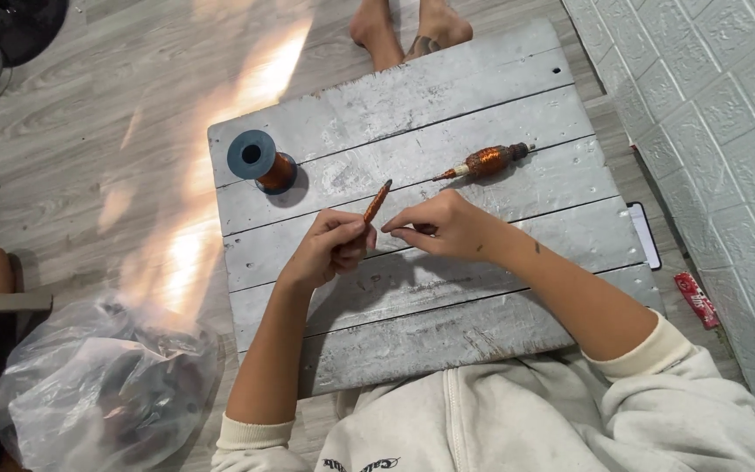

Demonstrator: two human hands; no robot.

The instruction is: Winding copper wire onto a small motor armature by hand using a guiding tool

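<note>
My left hand point(332, 246) grips a thin stick wound with copper wire point(377, 202), which points up and away over a grey wooden board point(482, 114). Just to its right, my right hand point(437, 226) has its fingertips pinched together near the stick's lower end; whether a fine wire runs between them is too small to tell. A spool of copper wire point(262, 163) with a dark top stands at the board's far left. A thicker copper-wound spindle point(485, 161) lies on the board beyond my right hand.
A clear plastic bag point(98, 385) with dark items sits on the wooden floor at the left. Another person's bare feet point(408, 31) rest past the board's far edge. A white tiled wall point(727, 131) runs along the right, with a red packet point(696, 299) at its foot.
</note>
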